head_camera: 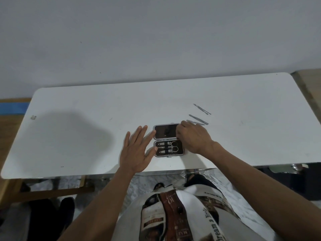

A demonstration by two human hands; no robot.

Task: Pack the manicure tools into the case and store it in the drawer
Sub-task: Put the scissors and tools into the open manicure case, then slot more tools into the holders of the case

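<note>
Lower frame: printed shirt (189,218), upside-down lettering, "Dream a little" partly legible. Mid-frame on white table (86,145): open case (168,140), clippers and scissors (171,148) strapped inside, no readable brand. Left hand (137,152) flat, fingers spread, touched case's left edge, nothing held. Right hand (194,137) curled at lid's right edge; grip unclear. Beyond, upper right: loose metal tools (199,117).

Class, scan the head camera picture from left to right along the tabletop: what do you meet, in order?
Left hand → open manicure case → right hand → loose metal tools lying on the white table.
</note>
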